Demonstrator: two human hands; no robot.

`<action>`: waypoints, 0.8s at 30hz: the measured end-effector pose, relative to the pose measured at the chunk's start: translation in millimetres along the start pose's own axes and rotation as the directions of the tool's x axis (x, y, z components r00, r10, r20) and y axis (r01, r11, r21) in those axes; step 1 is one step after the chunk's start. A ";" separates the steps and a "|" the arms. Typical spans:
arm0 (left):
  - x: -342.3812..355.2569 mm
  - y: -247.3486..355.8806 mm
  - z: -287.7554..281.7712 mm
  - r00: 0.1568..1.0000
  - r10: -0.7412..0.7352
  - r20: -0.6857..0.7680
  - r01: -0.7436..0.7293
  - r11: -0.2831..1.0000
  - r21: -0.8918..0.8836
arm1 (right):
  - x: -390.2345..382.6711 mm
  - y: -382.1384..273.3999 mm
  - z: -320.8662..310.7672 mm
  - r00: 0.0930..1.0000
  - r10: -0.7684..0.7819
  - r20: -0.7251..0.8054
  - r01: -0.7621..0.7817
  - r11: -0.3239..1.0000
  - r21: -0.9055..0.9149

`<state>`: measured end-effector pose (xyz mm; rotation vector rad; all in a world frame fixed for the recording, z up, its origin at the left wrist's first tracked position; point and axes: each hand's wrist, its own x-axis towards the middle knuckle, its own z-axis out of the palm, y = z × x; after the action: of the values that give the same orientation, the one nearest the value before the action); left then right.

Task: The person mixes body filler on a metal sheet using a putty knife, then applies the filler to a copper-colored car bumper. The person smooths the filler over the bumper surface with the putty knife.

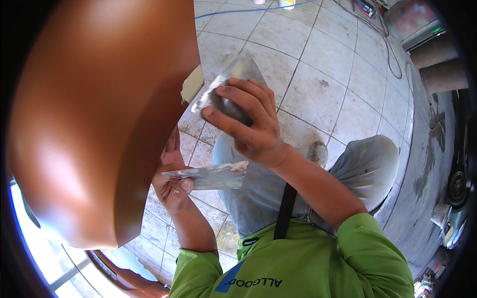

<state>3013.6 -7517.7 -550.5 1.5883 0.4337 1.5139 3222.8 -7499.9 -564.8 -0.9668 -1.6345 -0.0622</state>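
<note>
A large, curved, copper-brown panel (pixel 94 114) fills the left side. On its right edge sits a pale cream patch of filler (pixel 193 85). Close by that patch, my right hand (pixel 256 116) grips a thin metal spreader (pixel 244 68), its fingers spread over the sheet and the thumb side partly out of sight. Lower down, beside the panel's edge, my left hand (pixel 173 186) pinches a flat, smeared putty plate (pixel 213 176) under its thumb. Some of its fingers reach up next to the panel and are partly hidden. The spreader and the plate are apart.
My bent knees (pixel 372 159) are below my hands over the dirty tiled floor (pixel 318 74). A blue hose (pixel 233 11), a white-and-yellow tub (pixel 287 4) and dark cables (pixel 390 44) lie farther off. Another orange-brown part (pixel 126 275) stands at the lower left.
</note>
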 end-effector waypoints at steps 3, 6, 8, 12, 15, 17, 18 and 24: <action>2.3 5.6 -5.3 0.999 -0.040 0.035 0.040 0.999 0.008 | 9.9 0.0 12.9 0.999 -0.052 -0.015 0.052 0.999 0.004; 3.7 2.5 -6.1 1.000 -0.004 0.028 0.005 1.000 -0.028 | 2.7 0.5 32.0 0.996 -0.035 -0.086 0.037 0.999 0.014; 3.3 3.3 2.2 0.998 -0.014 -0.058 0.011 0.999 -0.053 | -12.6 8.0 41.8 0.998 -0.019 -0.057 0.022 0.999 0.043; 6.1 -5.4 -10.6 0.989 0.087 0.118 -0.094 0.994 0.051 | -35.1 11.4 42.8 0.998 0.035 -0.047 -0.031 0.995 0.092; 3.2 -2.0 -7.3 0.999 0.013 0.038 -0.016 0.997 0.078 | -19.3 5.1 43.9 0.958 0.080 -0.276 -0.053 0.993 0.106; 3.9 1.6 3.1 0.999 -0.035 -0.033 0.036 0.999 0.039 | -14.3 8.7 50.5 0.973 0.020 -0.231 -0.007 0.998 0.057; 7.9 3.2 6.7 0.998 -0.046 -0.052 0.047 0.999 0.021 | -14.2 9.3 54.9 0.980 0.010 -0.200 0.002 0.998 0.059; 9.8 -7.0 -5.2 0.995 0.065 0.070 -0.067 0.998 0.022 | -35.8 9.4 28.7 0.996 0.073 -0.044 -0.073 0.997 -0.005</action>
<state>3012.9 -7504.6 -550.4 1.6836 0.3644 1.5029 3205.2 -7498.5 -608.1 -1.0229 -1.5584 -0.0391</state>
